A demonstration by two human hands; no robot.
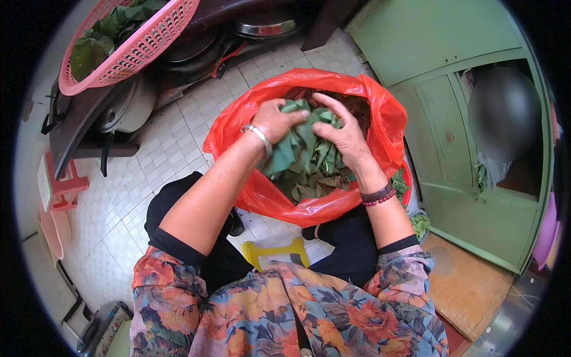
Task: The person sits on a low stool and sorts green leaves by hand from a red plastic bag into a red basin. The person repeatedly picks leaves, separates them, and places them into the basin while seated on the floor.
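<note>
A large red plastic bag [276, 213] stands with its mouth spread wide between my knees. Green leaves [285, 156] fill it, with duller, brownish leaves [319, 185] lower down. My left hand [279, 120], with a silver bangle at the wrist, grips a bunch of the leaves over the bag's opening; the bunch is partly blurred. To its right, my right hand [341, 129] is curved over the same leaves, thumb and forefinger apart, the thumb close to the leaves. Whether that hand grips any of them cannot be told.
At the upper left, a pink plastic basket [134, 62] holds large leaves above a lidded pot [129, 107]. A green cabinet [446, 134] stands at the right, a wooden board [468, 285] below it. A red stool [67, 183] is at the left, a yellow one [250, 254] beneath me.
</note>
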